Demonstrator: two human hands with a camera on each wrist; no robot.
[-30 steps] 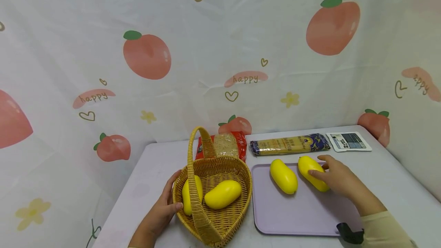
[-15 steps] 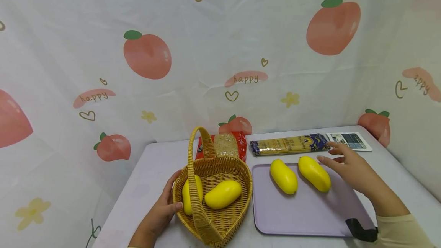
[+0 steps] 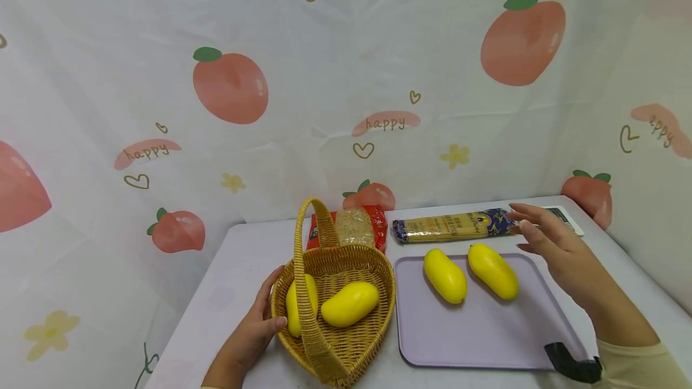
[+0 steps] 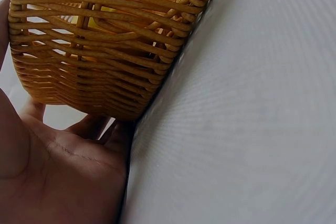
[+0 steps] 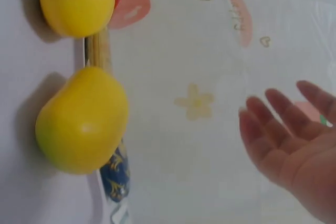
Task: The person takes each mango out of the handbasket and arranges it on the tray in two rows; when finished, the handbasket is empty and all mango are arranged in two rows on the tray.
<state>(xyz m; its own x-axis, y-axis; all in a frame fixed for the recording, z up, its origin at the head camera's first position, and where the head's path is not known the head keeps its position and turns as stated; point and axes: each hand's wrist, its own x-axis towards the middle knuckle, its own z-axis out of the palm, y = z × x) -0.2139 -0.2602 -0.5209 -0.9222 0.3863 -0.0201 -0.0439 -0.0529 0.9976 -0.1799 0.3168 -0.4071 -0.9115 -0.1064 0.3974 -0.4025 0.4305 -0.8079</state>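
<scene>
In the head view, my left hand (image 3: 251, 332) grips the left side of a heart-shaped wicker basket (image 3: 340, 258), thumb over its rim. Two yellow mangoes lie inside, one mango (image 3: 350, 305) in the middle and another mango (image 3: 292, 314) partly behind the handle. On the lilac tray (image 3: 470, 338) lie two more, a left mango (image 3: 445, 276) and a right mango (image 3: 492, 272). Above the tray's back right corner my right hand (image 3: 564, 254) hovers, holding nothing, fingers spread. The right wrist view shows that hand (image 5: 299, 150) apart from the nearer mango (image 5: 84, 121).
Behind the basket lies a red packet (image 3: 354, 228) with a clear window. A long pack of noodles (image 3: 449, 228) lies behind the tray, and a white pouch (image 3: 567, 221), partly hidden by my right hand, is at the back right. A printed curtain (image 3: 303, 155) hangs behind the table.
My right hand has let go of the right mango on the tray and moved up and to the right. My left hand and the basket have stayed put.
</scene>
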